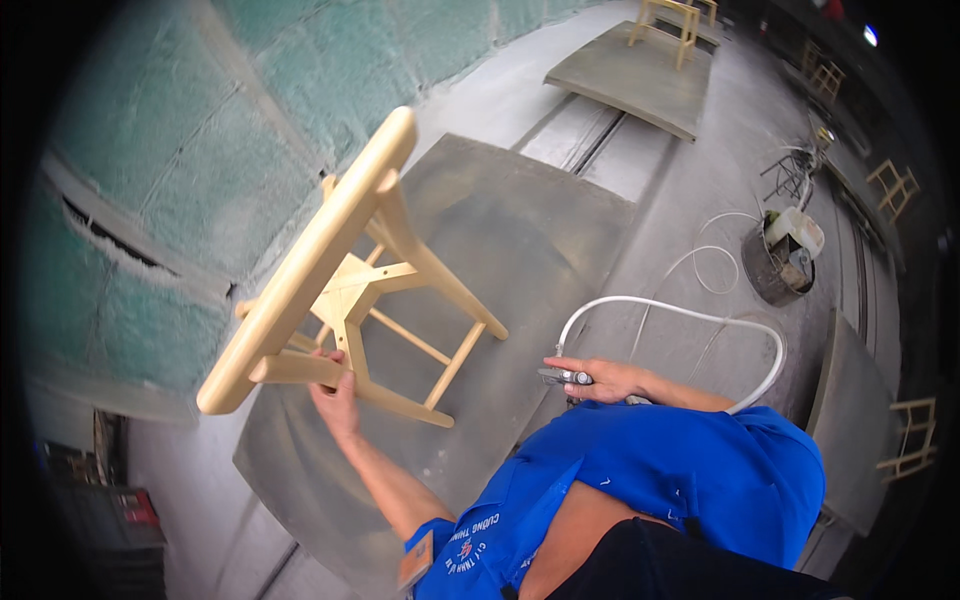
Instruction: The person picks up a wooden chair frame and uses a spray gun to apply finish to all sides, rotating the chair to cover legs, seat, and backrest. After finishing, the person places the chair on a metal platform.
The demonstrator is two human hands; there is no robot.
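A pale wooden chair frame (308,262) stands tilted on a grey board (520,215), its long rounded rail slanting up at the left. My left hand (336,398) is closed around one of its rounded wooden parts, close to the lower end of that rail. Lower right of the frame, my right hand (612,380) grips a small metal spray gun (566,377), apart from the wood. A white hose (700,312) loops from the gun round past my right forearm. The gun's handle is mostly hidden by my fingers.
Green padded wall panels (240,150) rise at the left. A second grey board (640,75) carries another wooden frame (668,28) at the far side. On the floor at right stands a dark bucket (775,270) with a white container (797,232). More frames (910,440) stand along the right.
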